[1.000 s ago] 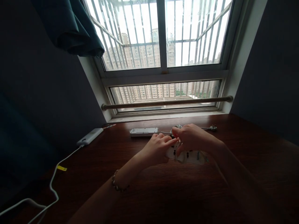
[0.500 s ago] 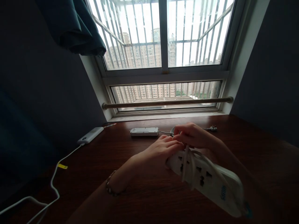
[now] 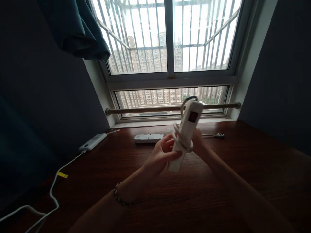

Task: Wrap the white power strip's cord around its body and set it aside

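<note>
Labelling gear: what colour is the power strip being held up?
White power strip, with its cord wrapped round it, head view.

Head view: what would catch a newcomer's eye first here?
A white power strip with its cord wound around it, held up on end in both hands, left hand and right hand, above the dark wooden desk. Behind it, the bright barred window.

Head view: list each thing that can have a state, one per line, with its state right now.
Held power strip: raised, tilted upright, cord wound round it.
Left hand: gripping its lower part.
Right hand: behind the strip, holding it.
Second power strip: flat on desk.
Plug: lying loose, unplugged.
Curtain: bunched aside.
</note>
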Motion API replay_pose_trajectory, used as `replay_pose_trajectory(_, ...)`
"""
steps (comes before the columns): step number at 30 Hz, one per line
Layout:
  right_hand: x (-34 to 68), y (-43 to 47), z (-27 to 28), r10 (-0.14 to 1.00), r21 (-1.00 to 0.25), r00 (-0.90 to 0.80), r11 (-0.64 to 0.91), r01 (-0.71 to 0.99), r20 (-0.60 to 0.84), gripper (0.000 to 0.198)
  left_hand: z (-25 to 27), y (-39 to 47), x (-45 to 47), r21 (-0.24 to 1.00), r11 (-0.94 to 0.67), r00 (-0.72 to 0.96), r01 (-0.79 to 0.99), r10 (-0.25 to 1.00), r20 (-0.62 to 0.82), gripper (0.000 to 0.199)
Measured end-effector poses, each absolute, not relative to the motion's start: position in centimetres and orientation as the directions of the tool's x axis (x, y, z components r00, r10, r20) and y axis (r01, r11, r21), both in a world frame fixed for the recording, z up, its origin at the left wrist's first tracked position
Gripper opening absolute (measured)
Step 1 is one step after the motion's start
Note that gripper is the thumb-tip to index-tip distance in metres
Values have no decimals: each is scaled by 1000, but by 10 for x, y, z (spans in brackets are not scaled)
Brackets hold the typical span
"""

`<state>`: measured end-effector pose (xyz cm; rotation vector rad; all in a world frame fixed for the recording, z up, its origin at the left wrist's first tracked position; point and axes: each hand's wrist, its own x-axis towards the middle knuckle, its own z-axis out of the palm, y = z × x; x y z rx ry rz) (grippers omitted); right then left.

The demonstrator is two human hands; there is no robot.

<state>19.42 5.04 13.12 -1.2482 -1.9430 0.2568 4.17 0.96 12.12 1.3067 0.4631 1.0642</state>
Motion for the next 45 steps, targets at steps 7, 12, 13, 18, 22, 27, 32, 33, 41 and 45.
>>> replay_pose_trajectory(7,189,51,118,969,-454,-188,243,857,162,30,123,34,35,858,170,260,-485,965,-45,32)
replay_pose_trajectory(12,189,47,111,977,-329,-200,166,930,-72,24,118,59,25,716,241,183,-656,970,-160,28)
replay_pose_trajectory(13,189,45,112,976,-302,-200,164,939,-92,23,118,64,22,708,239,171,-665,971,-167,27)
replay_pose_trajectory(18,185,34,123,983,-181,-172,160,970,-57,18,117,87,-1,708,223,97,-670,972,-214,28)
replay_pose_trajectory(22,178,23,133,976,-126,-127,151,980,178,22,117,100,-21,754,194,43,-628,976,-214,24)
replay_pose_trajectory(27,177,10,142,804,24,-224,254,967,550,25,108,109,-21,834,141,51,-533,990,-134,16)
replay_pose_trajectory(32,188,0,154,623,182,-390,371,911,678,22,92,103,-4,948,40,162,-316,987,13,25)
replay_pose_trajectory(33,191,-2,157,597,205,-412,385,900,688,22,90,100,-1,967,20,206,-252,978,34,28)
replay_pose_trajectory(41,219,0,172,590,213,-489,475,854,643,24,90,72,17,900,-299,403,316,901,158,45)
replay_pose_trajectory(45,228,5,171,614,145,-539,572,807,576,25,95,59,18,685,-513,394,516,853,342,47)
